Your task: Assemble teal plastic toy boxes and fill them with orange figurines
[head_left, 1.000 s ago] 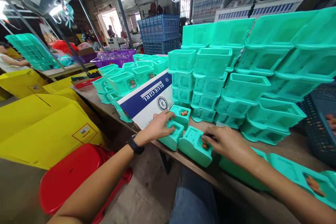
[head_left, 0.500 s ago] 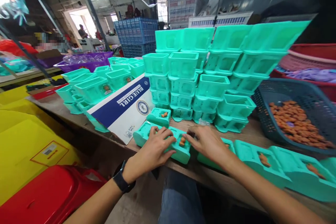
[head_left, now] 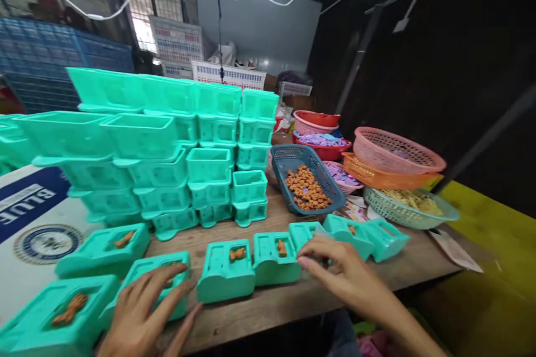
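Note:
A row of green plastic boxes lies along the front of the table, several with a small brown figure [head_left: 238, 254] in a recess. My left hand [head_left: 140, 309] rests over one green box [head_left: 176, 260], fingers spread and partly covering its brown piece. At the row's right part, my right hand [head_left: 341, 265] is over another green box [head_left: 300, 232]. Its thumb and index finger are pinched together; what they hold, if anything, is hidden. Between the hands sit two more green boxes [head_left: 226, 281], each with a brown figure.
Stacked green boxes [head_left: 209, 195] rise behind the row. A dark blue basket [head_left: 287, 159] of brown pieces stands to the right, beside pink [head_left: 397, 148] and pale green baskets [head_left: 450, 211]. A white and blue carton [head_left: 25, 259] is at the left.
The view has swung right, bringing the baskets further in. My right hand has moved along the row to boxes further right. My left hand stays over the boxes at the left.

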Demonstrator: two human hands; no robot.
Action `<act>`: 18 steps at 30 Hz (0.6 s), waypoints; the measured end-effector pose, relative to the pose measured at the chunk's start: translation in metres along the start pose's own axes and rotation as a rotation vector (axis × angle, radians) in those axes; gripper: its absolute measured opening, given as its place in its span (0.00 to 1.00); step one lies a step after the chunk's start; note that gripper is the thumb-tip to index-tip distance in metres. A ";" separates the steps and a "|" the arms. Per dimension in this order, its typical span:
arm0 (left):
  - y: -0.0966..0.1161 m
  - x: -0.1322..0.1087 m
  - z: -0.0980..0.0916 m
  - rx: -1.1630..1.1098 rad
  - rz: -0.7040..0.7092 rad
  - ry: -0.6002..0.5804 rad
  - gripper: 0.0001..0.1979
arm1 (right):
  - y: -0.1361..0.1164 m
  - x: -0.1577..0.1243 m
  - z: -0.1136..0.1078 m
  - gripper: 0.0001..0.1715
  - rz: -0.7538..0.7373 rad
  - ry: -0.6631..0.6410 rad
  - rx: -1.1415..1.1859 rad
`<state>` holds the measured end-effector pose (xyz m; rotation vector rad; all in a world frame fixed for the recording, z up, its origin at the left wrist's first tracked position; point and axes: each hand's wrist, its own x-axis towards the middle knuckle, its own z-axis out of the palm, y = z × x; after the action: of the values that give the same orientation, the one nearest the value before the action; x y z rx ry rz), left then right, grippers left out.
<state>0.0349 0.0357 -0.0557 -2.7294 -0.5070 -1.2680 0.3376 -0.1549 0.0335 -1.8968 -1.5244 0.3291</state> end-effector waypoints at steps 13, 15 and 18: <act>0.139 0.118 0.145 -0.230 0.362 -0.166 0.18 | 0.188 -0.049 -0.181 0.17 0.509 0.591 -0.571; 0.159 0.132 0.175 -0.217 0.399 -0.134 0.17 | 0.200 -0.035 -0.200 0.15 0.501 0.629 -0.617; 0.187 0.146 0.214 -0.222 0.510 -0.094 0.16 | 0.213 0.000 -0.238 0.16 0.463 0.688 -0.686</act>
<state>0.3403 -0.0557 -0.0733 -2.8275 0.3327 -1.1147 0.6378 -0.2549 0.0744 -2.5095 -0.7559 -0.6840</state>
